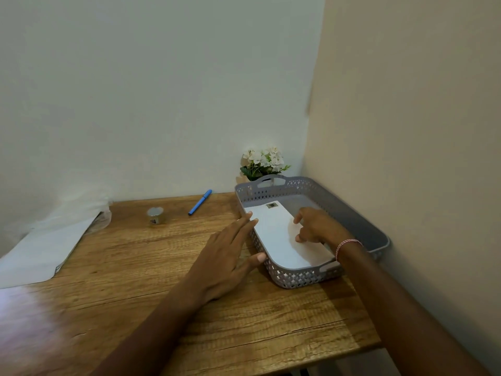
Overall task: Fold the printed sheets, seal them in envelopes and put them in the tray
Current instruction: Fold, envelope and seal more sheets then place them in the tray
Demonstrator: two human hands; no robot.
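A grey plastic tray (296, 278), rectangular with lattice-cut walls and handle slots, is set on a wood-grain worktop (244, 324). A smooth white envelope (273, 232) lies flat inside it, directly under the right hand (317, 226), with a small dark stamp (272, 205) just beyond that grip. The right hand's fingers are bent, tips on the envelope; whether the paper is pinched cannot be told. A red-and-white cord bracelet (347, 245) is worn at that wrist. The left hand (225, 253) is laid against the tray's outer wall, its grip apart, fingers straight along the rim, thumb touching the lattice. Well left of this grip, white sheets (35, 253) are spread; beyond it, a small silvery roll (155, 215) and a blue pen (200, 202) are seen. White flowers (264, 161) stand past the tray in the corner of plain pale walls.
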